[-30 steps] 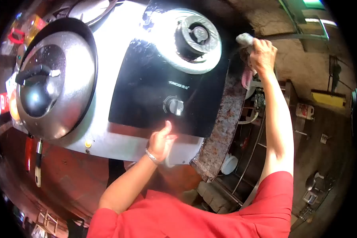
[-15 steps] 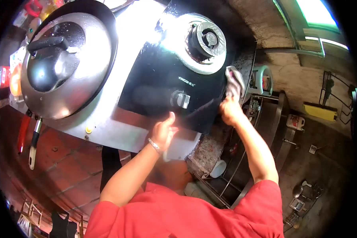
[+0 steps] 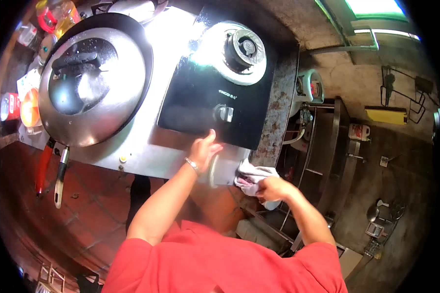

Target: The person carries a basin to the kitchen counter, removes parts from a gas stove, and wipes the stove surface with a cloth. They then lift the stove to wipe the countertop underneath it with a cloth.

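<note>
A black single-burner gas stove point(image 3: 190, 115) sits on the shiny metal counter point(image 3: 142, 156), its knob point(image 3: 224, 113) facing me. My right hand point(image 3: 275, 189) grips a crumpled pale cloth point(image 3: 253, 177) at the counter's front right corner. Close to the stove's front edge is my left hand point(image 3: 204, 150), holding nothing, with the thumb up and the fingers apart. Whether it touches the stove, I cannot tell. A round burner point(image 3: 247, 49) stands at the back of the stove top.
Left of the stove rests a large wok with a metal lid point(image 3: 124, 88), two handles jutting over the front edge. Bottles point(image 3: 10, 107) crowd the far left. A gas cylinder point(image 3: 310, 87) and metal racks stand right of the counter, beside a rough ledge point(image 3: 274, 122).
My right hand has pulled the cloth from the stove's right side toward me, to the counter's front corner. My left hand stays near the stove's front edge. The view has shifted slightly.
</note>
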Available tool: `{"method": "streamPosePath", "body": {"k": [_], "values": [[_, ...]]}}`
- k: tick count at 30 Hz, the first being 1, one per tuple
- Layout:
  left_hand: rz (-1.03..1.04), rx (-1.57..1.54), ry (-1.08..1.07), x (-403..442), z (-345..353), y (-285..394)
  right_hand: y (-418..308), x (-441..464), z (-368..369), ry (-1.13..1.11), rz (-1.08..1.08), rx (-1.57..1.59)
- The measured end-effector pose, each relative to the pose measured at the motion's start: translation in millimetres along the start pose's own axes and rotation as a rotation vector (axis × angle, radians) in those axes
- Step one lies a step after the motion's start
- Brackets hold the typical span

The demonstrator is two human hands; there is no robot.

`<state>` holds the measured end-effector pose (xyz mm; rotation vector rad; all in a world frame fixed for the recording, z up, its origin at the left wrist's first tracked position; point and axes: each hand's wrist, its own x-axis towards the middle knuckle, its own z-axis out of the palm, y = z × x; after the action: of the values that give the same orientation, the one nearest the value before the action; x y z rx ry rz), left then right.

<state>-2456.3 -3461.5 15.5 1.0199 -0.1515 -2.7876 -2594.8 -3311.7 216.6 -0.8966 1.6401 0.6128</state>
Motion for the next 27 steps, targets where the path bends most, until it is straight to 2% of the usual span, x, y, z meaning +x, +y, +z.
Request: {"method": "streamPosePath", "body": {"k": [2,4,6,9,13,16,20,22,25,27], "values": [[0.007,0.001,0.017,1.4,-2.0,0.3,20.9,-11.2,-23.1,0.168,0.054,0.157],[0.009,0.017,0.059,-3.1,1.1,1.4,32.3,-13.0,-61.9,0.595,0.071,-0.031],[0.014,0.005,0.012,-4.4,2.5,2.7,45.4,8.6,-93.4,0.979,0.007,-0.33],[0.018,-0.014,-0.029,-8.6,5.8,5.9,58.1,59.8,-118.0,1.261,-0.146,-0.628],[0.01,-0.022,0.004,-14.4,11.2,9.8,68.7,98.1,-93.8,1.08,-0.042,-0.817],[-0.005,-0.061,0.011,-12.7,6.9,8.3,57.6,89.6,-84.9,0.984,-0.062,-0.765],[-0.005,-0.084,0.021,-16.7,14.8,11.3,34.1,78.2,-44.7,0.701,-0.018,-0.82],[-0.014,-0.095,0.023,-14.8,10.2,9.7,28.4,72.2,-22.5,0.716,-0.07,-0.874],[-0.017,-0.092,0.037,-16.5,13.7,11.5,10.0,61.2,-5.0,0.412,-0.011,-0.853],[0.008,-0.046,0.027,-19.4,20.1,13.8,8.7,72.0,14.4,0.461,-0.033,-0.776]]}}
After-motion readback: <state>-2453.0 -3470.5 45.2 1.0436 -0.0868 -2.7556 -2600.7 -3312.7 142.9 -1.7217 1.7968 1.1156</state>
